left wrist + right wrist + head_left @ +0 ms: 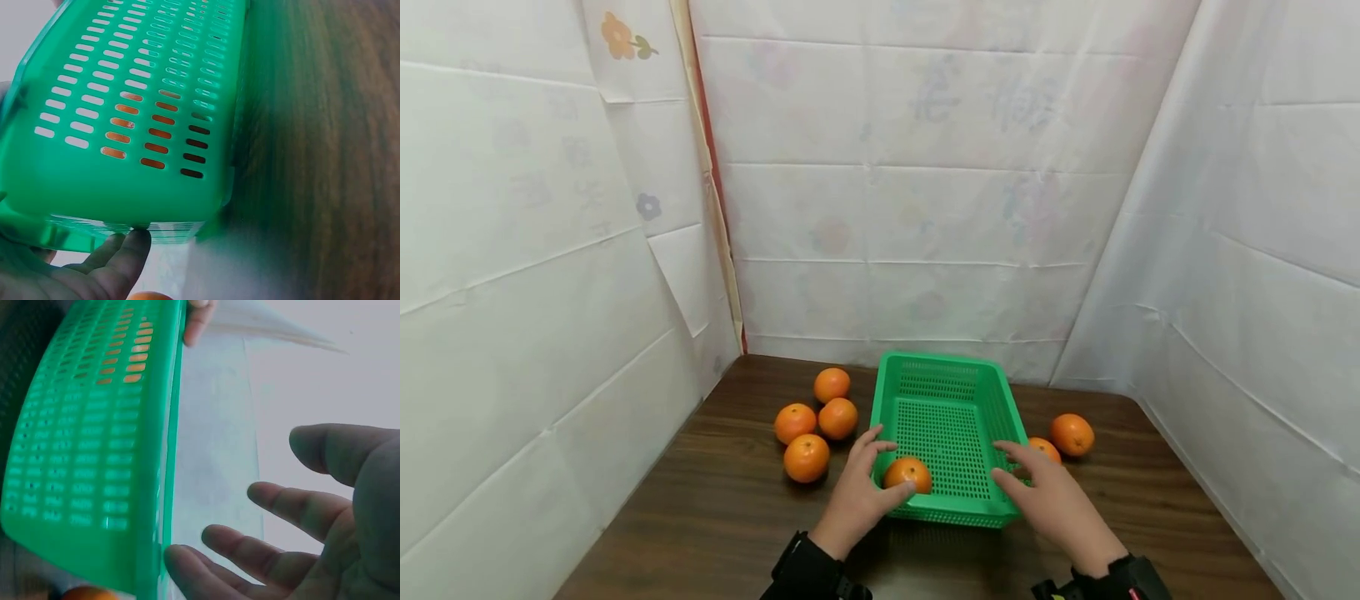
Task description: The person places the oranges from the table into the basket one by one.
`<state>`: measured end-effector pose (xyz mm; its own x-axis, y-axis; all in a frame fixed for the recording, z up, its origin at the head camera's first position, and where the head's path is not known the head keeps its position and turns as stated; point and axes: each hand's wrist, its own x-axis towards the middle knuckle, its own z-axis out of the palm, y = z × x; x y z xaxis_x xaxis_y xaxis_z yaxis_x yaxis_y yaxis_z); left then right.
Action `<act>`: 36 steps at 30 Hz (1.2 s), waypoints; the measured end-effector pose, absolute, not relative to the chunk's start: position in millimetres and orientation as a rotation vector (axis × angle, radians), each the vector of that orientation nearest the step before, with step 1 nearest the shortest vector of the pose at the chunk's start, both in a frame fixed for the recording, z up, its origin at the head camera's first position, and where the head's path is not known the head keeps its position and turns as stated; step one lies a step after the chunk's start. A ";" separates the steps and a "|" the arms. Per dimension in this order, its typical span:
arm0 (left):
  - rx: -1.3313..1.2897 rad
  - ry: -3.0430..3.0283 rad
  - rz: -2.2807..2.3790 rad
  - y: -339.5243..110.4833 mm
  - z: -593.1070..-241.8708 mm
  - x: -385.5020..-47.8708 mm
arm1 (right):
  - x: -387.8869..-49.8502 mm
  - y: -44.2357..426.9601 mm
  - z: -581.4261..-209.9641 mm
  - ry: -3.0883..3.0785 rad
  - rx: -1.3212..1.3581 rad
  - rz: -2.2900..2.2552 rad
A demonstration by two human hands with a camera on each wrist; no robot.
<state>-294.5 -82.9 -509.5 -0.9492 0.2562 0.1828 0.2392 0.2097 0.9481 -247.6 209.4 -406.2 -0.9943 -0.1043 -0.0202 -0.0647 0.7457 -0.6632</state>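
A green plastic basket [951,506] with slotted walls stands on the table, holding one orange [907,474] in its near left corner. My left hand [861,492] grips that corner, its thumb over the near rim and its fingers at the left side. In the left wrist view, fingertips [136,240] touch the outside of the wall. My right hand [1056,500] is at the near right corner, fingers spread and loosely bent. In the right wrist view its thumb stands away from the rim, and one fingertip [178,553] is at the rim; contact is unclear.
Several oranges [807,458] lie in a group left of the basket. To its right are two more, one orange [1072,435] in full sight and another orange [1045,450] partly behind my right hand. White sheeting [895,208] encloses the brown wooden table [700,492].
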 end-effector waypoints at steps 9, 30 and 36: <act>0.498 2.422 1.914 -80.0 -507.7 -293.5 | -237.8 234.1 -417.9 2.994 -0.070 -1.146; 0.501 2.420 1.933 -82.5 -509.8 -293.0 | -253.2 258.4 -471.7 2.851 0.047 -1.264; 0.490 2.414 1.915 -82.3 -509.8 -294.6 | -253.9 262.9 -493.4 2.647 0.141 -1.447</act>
<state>-294.6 -82.3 -509.8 -0.9504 0.2563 0.1761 0.2298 0.1972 0.9530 -253.9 262.9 -493.4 -0.9883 0.0231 -0.1509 0.1395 0.5384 -0.8310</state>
